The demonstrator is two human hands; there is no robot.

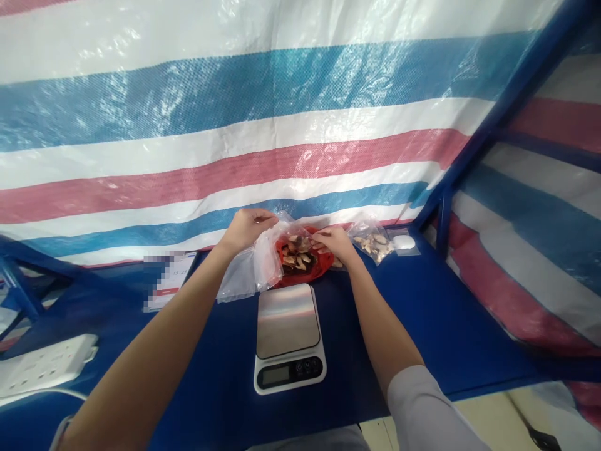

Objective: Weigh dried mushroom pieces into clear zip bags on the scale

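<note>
My left hand (248, 227) is closed on the top edge of a clear plastic bag (256, 266), holding it up above the blue table. My right hand (334, 242) pinches small brown pieces over a red dish (317, 268) heaped with brown and pale dried pieces. The bag hangs just left of the dish, its mouth toward the right hand. A small kitchen scale (288, 335) with a bare steel platform sits in front of the dish, between my forearms.
A filled clear bag of dried pieces (373, 241) and a small white packet (404, 242) lie at the back right. A paper card (166, 280) lies left, a white power strip (44, 363) at the far left. Striped tarp walls and blue frame bars enclose the blue table (446, 326).
</note>
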